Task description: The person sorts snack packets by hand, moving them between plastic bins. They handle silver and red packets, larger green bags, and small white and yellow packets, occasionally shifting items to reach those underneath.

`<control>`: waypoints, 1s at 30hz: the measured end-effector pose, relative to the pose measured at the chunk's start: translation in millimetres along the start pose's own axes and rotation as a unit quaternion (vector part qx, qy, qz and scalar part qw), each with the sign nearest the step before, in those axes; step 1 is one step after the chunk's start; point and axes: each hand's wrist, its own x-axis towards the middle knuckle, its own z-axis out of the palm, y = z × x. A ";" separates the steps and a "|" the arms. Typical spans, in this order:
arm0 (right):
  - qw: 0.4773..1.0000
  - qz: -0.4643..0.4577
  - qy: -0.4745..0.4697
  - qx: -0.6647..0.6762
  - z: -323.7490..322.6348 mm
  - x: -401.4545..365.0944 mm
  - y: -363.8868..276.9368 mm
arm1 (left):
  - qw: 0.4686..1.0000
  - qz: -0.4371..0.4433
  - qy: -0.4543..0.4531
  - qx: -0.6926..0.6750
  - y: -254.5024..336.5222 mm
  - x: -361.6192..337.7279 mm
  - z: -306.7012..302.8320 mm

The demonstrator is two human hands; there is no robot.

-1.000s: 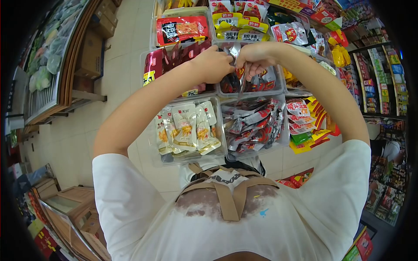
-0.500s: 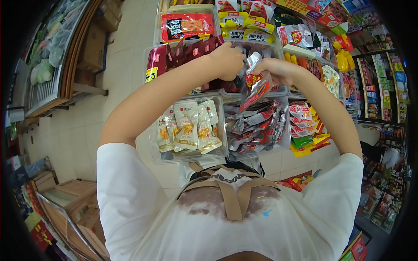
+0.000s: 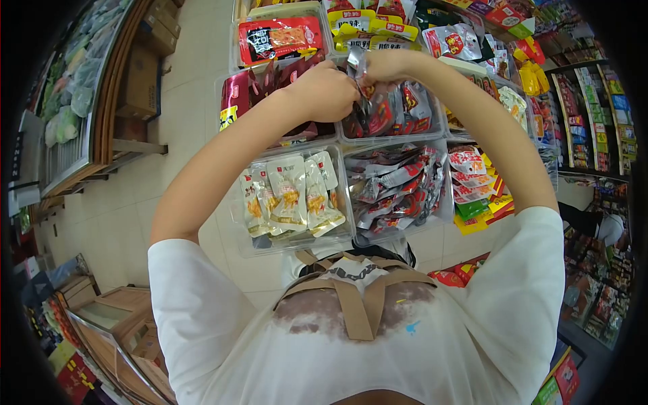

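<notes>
1. Currently, both hands are raised together over the upper middle clear bin [image 3: 391, 140] of a snack display.
2. Left hand [image 3: 325, 91]: the fingers are curled and closed on the silver-and-red packet [image 3: 364, 88] from its left side.
3. Right hand [image 3: 388, 66]: the fingers are pinched on the same packet's upper edge, just beside the left hand.
4. The packet is held between the two hands, above like packets standing in that bin. Its lower end is possibly touching them, but this is not resolved in the view.
5. Dark red packets [image 3: 237, 94] are seen in the bin to the left of the hands.
6. Pale packets [image 3: 287, 192] and a heap of silver-and-red packets [image 3: 398, 189] are noted in the two nearer bins, below the forearms.
</notes>
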 end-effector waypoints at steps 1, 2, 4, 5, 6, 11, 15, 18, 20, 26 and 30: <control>0.998 -0.015 0.004 -0.057 0.3 -5.8 2.8 | 1.000 -0.001 0.025 -0.009 -0.7 -0.6 1.4; 0.993 -0.030 0.008 -0.116 -1.3 -8.9 5.6 | 1.000 -0.003 0.028 -0.010 -0.8 -0.7 3.0; 0.996 -0.059 0.021 -0.070 6.6 -4.9 9.4 | 0.998 0.014 0.068 -0.002 2.9 -5.2 2.6; 0.981 -0.089 0.117 -0.128 13.4 -3.9 12.8 | 0.998 0.010 0.068 -0.003 4.0 -6.1 1.9; 0.953 -0.116 0.212 -0.182 19.2 -5.1 13.3 | 0.998 0.009 0.057 0.010 6.7 -5.9 -1.6; 0.902 -0.175 0.369 -0.143 52.8 7.7 33.6 | 0.998 0.025 0.059 0.016 5.4 2.1 4.2; 0.907 -0.191 0.345 -0.145 68.3 -6.8 36.7 | 1.000 0.002 0.001 0.025 7.6 -0.5 -1.7; 0.915 -0.176 0.334 -0.145 60.9 6.7 34.3 | 0.999 -0.011 -0.018 0.027 6.1 -0.6 -2.7; 0.915 -0.174 0.336 -0.138 52.8 17.0 32.9 | 0.999 -0.013 -0.027 0.030 6.7 0.2 -0.2; 0.902 -0.155 0.385 -0.119 71.9 5.8 45.2 | 0.998 0.000 0.033 0.049 8.0 -0.2 5.1; 0.907 -0.142 0.378 -0.115 68.6 6.1 38.4 | 0.997 0.004 0.021 0.071 5.3 1.6 5.4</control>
